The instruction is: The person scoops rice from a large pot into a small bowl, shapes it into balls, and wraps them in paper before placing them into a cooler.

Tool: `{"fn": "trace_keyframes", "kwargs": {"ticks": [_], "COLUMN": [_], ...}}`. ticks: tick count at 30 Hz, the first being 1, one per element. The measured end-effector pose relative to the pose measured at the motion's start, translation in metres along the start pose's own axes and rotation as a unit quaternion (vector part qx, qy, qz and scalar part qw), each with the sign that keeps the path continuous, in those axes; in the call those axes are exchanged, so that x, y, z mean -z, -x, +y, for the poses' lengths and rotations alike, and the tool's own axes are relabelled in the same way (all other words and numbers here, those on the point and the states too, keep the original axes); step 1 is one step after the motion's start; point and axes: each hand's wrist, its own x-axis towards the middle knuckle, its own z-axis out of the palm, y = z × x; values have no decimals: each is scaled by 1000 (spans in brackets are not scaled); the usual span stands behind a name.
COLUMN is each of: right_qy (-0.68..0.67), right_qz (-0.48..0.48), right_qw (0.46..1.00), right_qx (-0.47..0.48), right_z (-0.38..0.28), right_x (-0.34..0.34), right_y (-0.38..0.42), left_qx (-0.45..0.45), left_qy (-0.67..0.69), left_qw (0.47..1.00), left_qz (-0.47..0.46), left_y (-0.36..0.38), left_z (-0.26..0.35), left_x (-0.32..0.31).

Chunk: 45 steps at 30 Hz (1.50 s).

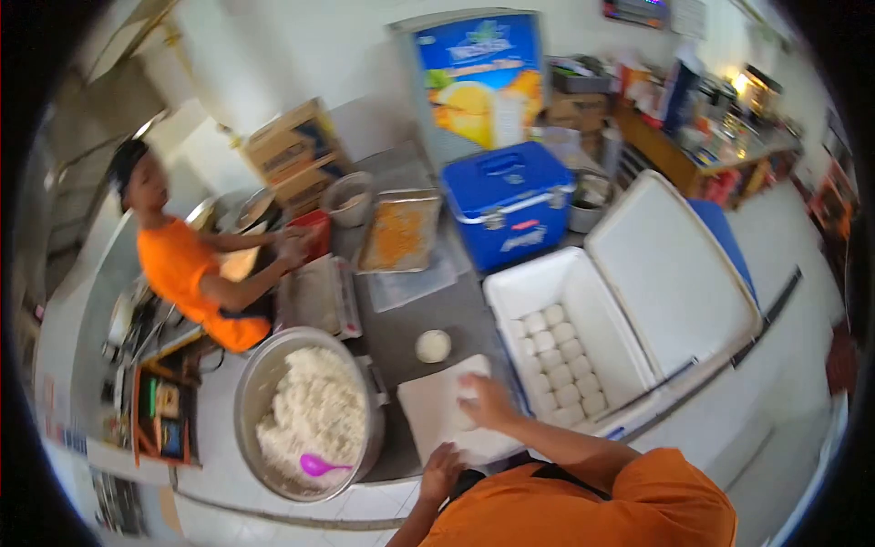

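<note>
White paper sheets (433, 410) are lying at lower centre, and the right hand (485, 401) is pressing down on a pale rice ball (465, 412) there, fingers curled over it. The left hand (441, 469) is resting flat on the stack's near edge. Left of it, the big rice pot (264, 374) is sitting; right, the open white cooler (583, 310) is holding wrapped balls.

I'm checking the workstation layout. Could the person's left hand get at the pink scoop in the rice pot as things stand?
Probably yes. The left hand rests at the near edge of the white sheet, and the pink scoop lies on the rice in the open pot just beside it, with nothing between them.
</note>
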Motion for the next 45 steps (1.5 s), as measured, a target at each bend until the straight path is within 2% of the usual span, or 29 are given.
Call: {"fn": "trace_keyframes", "kwargs": {"ticks": [1, 3, 4, 6, 8, 9, 11, 13, 17, 20, 22, 23, 25, 27, 28, 29, 30, 31, 33, 34, 36, 37, 39, 40, 41, 42, 43, 44, 45], "right_qy": [-7, -18, -30, 189, 254, 252, 241, 239, 240, 239, 195, 192, 145, 165, 132, 99, 0, -4, -57, -54, -78, -76, -42, 26, -36, -109, -91, -226, -196], "right_qz": [-118, -216, -195, -213, -173, -122, -167, -132, -82, -113, -101, -103, -2, -9, -2, 8, 46, 47, 87, 88, 106, 101, 183, 199, 165, 122, 1, 51, 155], "right_qw": [990, 971, 972, 958, 949, 958, 954, 962, 966, 964, 974, 974, 989, 986, 991, 994, 993, 993, 984, 984, 977, 977, 964, 964, 956, 940, 975, 910, 911], "right_qx": [-72, -101, -125, 39, 64, 60, 68, 23, 54, 8, -63, -65, 26, 14, -19, -51, -107, -113, -144, -146, -167, -174, -187, -175, -239, -299, -204, -343, -329], "right_z": [-10, -9, -9, -4, 9, 31, 28, 27, 24, 20, 22, 24, 23, 34, 54, 67, 56, 54, 54, 57, 56, 49, 33, 31, 38, 30, 142, 61, 69], "right_x": [14, 19, 17, 12, -4, -35, -22, -22, -23, -21, -27, -24, -18, -24, -41, -51, -40, -42, -43, -42, -54, -52, -39, -43, -38, -40, -125, -48, -61], "right_y": [24, 67, 83, 114, 129, 135, 127, 119, 112, 103, 96, 96, 96, 91, 85, 84, 86, 84, 76, 67, 66, 74, 77, 81, 90, 95, 98, 103, 108], "left_qx": [-2, 49, 30, 1, -25, 32, 106, 84, 79, 130, 114, 98, 133, 163, 80, -8, 25, -66, -84, -86, -71, -65, -22, -21, -4, 31, 64, 70, 77], "left_qy": [1, 43, 23, -10, -18, -57, 62, 54, 14, -33, -34, -32, -34, -31, -120, -203, -156, -106, -63, -59, -120, -114, -168, -127, -132, -164, -193, -208, -217], "left_qw": [1000, 998, 999, 1000, 1000, 995, 991, 994, 996, 989, 992, 994, 990, 985, 986, 955, 973, 988, 985, 985, 989, 990, 985, 992, 991, 985, 976, 973, 972], "left_qz": [-7, -12, -13, -16, -3, -78, -52, -40, -28, -64, -45, -20, -30, -43, 88, 216, 166, 89, -134, -135, -45, -49, -18, -2, 15, -35, -82, -68, -53], "left_y": [0, -1, -4, -11, -17, -19, -27, -28, -36, -39, -41, -43, -42, -46, -51, -51, -33, -26, -28, -39, -36, -29, -35, -41, -40, -42, -49, -55, -61], "left_z": [-6, -11, -11, -13, -22, -28, -5, -11, 11, 1, -3, -4, -11, 1, 23, 36, 19, 26, 37, 46, 61, 58, 52, 48, 46, 51, 56, 58, 60], "left_x": [1, 2, 6, 7, 3, 5, 18, 10, 23, 24, 23, 20, 21, 19, 23, 23, 10, 7, -7, -15, -23, -28, -42, -49, -57, -51, -44, -40, -36]}}
